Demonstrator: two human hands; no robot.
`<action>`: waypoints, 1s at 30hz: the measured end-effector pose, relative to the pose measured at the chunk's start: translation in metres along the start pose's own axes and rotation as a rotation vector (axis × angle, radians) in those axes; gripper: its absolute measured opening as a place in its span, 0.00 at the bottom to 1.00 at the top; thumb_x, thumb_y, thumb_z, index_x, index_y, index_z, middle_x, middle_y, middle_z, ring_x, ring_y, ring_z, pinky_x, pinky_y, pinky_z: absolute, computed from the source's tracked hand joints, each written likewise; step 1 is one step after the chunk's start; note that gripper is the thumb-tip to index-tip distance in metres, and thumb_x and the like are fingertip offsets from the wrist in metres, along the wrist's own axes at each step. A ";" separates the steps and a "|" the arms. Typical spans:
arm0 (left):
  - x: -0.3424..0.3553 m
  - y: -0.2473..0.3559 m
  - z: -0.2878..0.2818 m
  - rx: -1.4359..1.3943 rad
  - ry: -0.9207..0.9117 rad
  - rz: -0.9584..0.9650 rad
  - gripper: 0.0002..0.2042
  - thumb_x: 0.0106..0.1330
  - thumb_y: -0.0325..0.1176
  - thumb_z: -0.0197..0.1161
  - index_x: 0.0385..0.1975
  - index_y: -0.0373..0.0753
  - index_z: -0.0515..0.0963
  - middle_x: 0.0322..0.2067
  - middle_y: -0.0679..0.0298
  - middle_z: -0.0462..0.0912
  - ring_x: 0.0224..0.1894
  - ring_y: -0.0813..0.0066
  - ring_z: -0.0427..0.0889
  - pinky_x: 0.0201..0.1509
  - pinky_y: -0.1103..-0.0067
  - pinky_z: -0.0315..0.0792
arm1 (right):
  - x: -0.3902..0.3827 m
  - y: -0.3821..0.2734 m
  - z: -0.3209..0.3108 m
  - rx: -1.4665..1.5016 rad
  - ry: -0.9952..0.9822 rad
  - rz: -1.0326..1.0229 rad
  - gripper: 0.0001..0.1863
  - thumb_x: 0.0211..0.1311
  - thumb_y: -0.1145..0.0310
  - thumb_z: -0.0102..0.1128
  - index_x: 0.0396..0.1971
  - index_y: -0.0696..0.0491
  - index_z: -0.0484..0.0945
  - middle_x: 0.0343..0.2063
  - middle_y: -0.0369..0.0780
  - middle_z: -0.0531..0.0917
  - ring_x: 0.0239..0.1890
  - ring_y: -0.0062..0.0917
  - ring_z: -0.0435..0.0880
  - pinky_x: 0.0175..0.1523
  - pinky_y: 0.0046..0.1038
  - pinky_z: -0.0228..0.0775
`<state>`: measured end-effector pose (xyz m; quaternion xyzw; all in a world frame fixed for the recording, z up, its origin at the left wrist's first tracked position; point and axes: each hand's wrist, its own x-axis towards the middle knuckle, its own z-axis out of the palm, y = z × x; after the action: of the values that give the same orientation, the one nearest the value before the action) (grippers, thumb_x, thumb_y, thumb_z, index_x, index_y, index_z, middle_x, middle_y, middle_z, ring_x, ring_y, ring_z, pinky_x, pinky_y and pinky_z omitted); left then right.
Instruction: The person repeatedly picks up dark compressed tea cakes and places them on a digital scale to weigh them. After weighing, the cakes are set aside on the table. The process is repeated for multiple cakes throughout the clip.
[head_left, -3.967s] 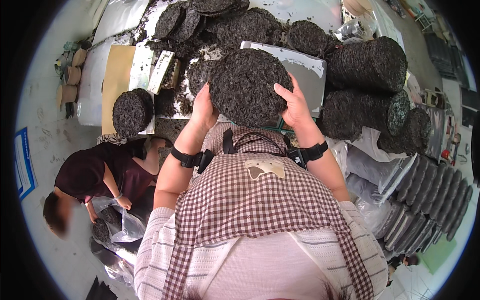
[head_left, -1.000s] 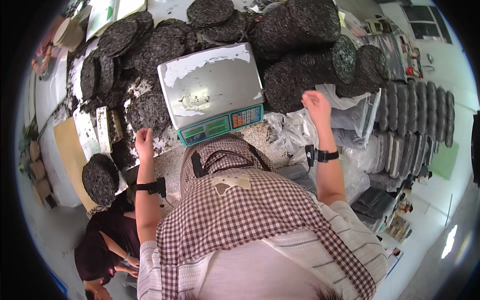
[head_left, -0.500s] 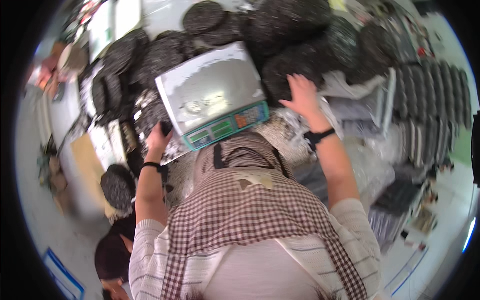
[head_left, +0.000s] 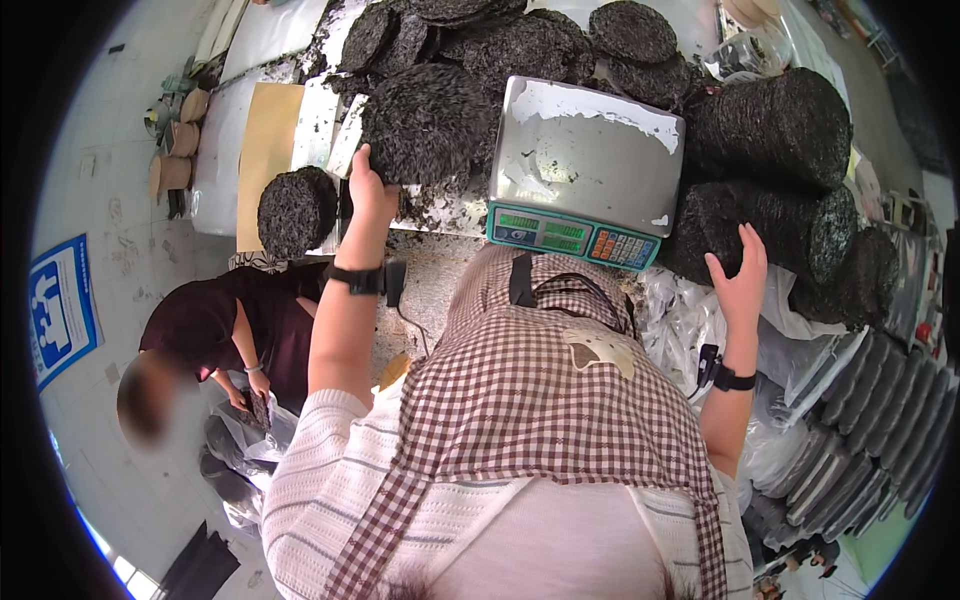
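Note:
My left hand (head_left: 371, 196) is closed on the lower edge of a round, black dried seaweed cake (head_left: 428, 125), which is slightly blurred. Its thumb shows at the side, while the other fingers are hidden by the cake. To the right of it, the digital scale (head_left: 590, 165) has a bare metal plate and a green-edged keypad panel. My right hand (head_left: 741, 270) is open, its fingers apart and holding nothing. It is beside a stack of dried seaweed cakes (head_left: 712, 225) lying on its side at the scale's right; I cannot tell whether they touch.
More seaweed cakes (head_left: 525, 50) are heaped behind the scale. A single cake (head_left: 297, 212) lies at the left near a tan board (head_left: 268, 150). At lower left a co-worker (head_left: 235, 320) bends over plastic bags (head_left: 250, 440). Packed dark bundles (head_left: 880, 390) are stacked at right.
The view has swung left, so the scale appears farther right. My left hand now has a seaweed cake raised in it. My right hand stays open by the stack at the right.

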<state>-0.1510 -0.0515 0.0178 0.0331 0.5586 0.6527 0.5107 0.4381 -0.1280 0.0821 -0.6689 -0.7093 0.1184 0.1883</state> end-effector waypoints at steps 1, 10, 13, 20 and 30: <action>-0.015 -0.001 0.005 -0.091 -0.109 -0.086 0.20 0.77 0.43 0.54 0.60 0.36 0.75 0.55 0.57 0.84 0.58 0.59 0.83 0.64 0.61 0.76 | 0.006 -0.020 -0.007 0.119 0.048 -0.002 0.38 0.55 0.64 0.77 0.65 0.58 0.73 0.64 0.50 0.76 0.66 0.45 0.75 0.71 0.42 0.66; -0.069 -0.030 0.014 -0.014 -0.288 -0.139 0.22 0.77 0.45 0.55 0.63 0.37 0.75 0.63 0.59 0.79 0.65 0.58 0.77 0.69 0.60 0.73 | -0.011 -0.019 0.020 0.071 0.096 0.077 0.32 0.58 0.60 0.74 0.61 0.59 0.76 0.62 0.50 0.78 0.63 0.46 0.78 0.68 0.40 0.71; -0.046 -0.036 -0.028 0.266 -0.130 0.055 0.21 0.77 0.45 0.54 0.62 0.38 0.75 0.60 0.60 0.80 0.60 0.60 0.80 0.54 0.68 0.78 | -0.060 0.079 0.016 -0.006 0.323 0.471 0.36 0.59 0.55 0.75 0.59 0.65 0.76 0.59 0.57 0.79 0.61 0.51 0.78 0.67 0.43 0.70; -0.069 -0.053 0.039 0.279 -0.019 -0.019 0.22 0.77 0.44 0.54 0.64 0.38 0.75 0.59 0.60 0.81 0.56 0.64 0.83 0.49 0.70 0.79 | -0.011 0.100 0.050 -0.132 0.203 0.657 0.46 0.45 0.45 0.83 0.56 0.65 0.78 0.56 0.53 0.80 0.64 0.47 0.75 0.67 0.42 0.71; -0.085 -0.068 0.091 0.432 -0.177 -0.018 0.25 0.76 0.47 0.56 0.67 0.42 0.72 0.63 0.62 0.77 0.63 0.63 0.76 0.62 0.61 0.72 | 0.012 0.107 0.020 1.034 0.353 0.646 0.31 0.50 0.72 0.82 0.53 0.66 0.77 0.46 0.46 0.86 0.44 0.27 0.85 0.52 0.28 0.78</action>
<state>-0.0122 -0.0581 0.0451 0.1937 0.6388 0.5081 0.5444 0.5264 -0.1057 0.0205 -0.6812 -0.2809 0.3845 0.5560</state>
